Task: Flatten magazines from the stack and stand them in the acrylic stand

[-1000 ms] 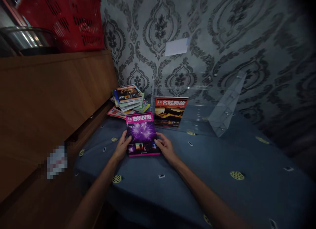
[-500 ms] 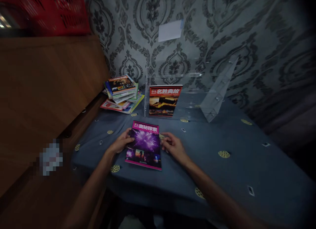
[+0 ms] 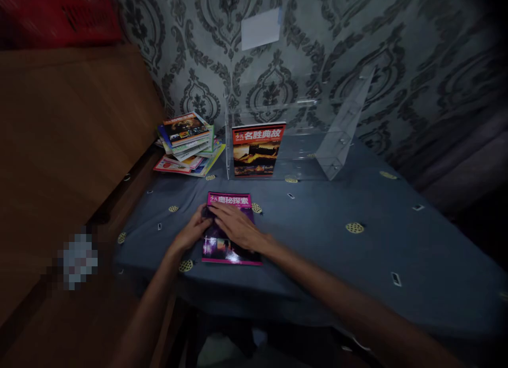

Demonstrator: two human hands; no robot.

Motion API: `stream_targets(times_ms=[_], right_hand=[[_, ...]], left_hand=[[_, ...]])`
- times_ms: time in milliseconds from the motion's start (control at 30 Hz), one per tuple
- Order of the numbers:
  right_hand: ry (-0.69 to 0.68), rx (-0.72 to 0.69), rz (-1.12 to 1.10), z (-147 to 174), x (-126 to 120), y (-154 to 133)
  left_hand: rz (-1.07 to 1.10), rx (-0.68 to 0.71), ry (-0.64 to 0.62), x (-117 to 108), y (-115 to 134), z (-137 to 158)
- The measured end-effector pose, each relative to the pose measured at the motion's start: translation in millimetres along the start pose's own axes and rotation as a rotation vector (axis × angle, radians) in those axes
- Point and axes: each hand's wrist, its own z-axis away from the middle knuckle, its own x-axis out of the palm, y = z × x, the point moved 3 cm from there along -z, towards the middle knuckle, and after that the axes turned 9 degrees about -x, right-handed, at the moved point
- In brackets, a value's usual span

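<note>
A magazine-like book with a purple and pink cover (image 3: 234,256) lies face up on the cloth near the table's front edge. My left hand (image 3: 194,227) holds its left edge, thumb on the cover and the other fingers partly hidden. Across the cover rests my right hand (image 3: 236,226), fingers stretched out flat toward the upper left and hiding much of the picture. Behind, an orange-titled book (image 3: 259,150) stands upright at the left end of a clear acrylic rack (image 3: 341,145).
A loose stack of books (image 3: 186,143) sits at the back left, beside a wooden cabinet (image 3: 75,119) with a red crate (image 3: 59,18) on top. A dark blue patterned cloth (image 3: 317,241) covers the table. The patterned wall closes off the back.
My right hand has moved left from beside the book's right edge onto its cover. My left hand stays at the left edge. The view has shifted slightly.
</note>
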Motion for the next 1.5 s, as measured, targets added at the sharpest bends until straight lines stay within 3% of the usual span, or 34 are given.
stream_targets(times_ms=[133,267,533,700,833,1000,1067,1167,1333,1500], right_hand=[[-0.118,0.043,0.035,-23,20,7],[-0.148,0.178,0.137,-25,21,20],[-0.084,0.405,0.286,8,-3,39],[-0.069,0.438,0.316,30,-12,42],[-0.057,0.459,0.352,35,-13,38],[-0.071,0.434,0.352,36,-13,38],[-0.039,0.401,0.298,39,-15,45],[0.051,0.352,0.112,43,-21,63],[0.331,0.414,-0.440,48,-36,100],[0.555,0.507,-0.847,51,-41,115]], left_hand=[[0.003,0.045,0.021,2,1,0],[0.005,-0.037,0.007,5,-1,0],[0.018,-0.062,0.032,7,2,5],[-0.073,-0.060,0.025,7,4,7],[-0.454,-0.032,0.072,6,16,15],[-1.146,0.134,0.339,6,43,18],[-1.285,0.251,0.402,6,47,14],[-1.422,0.380,0.379,7,44,6],[-1.533,0.443,0.438,14,40,0],[-1.474,0.637,0.201,50,44,-18]])
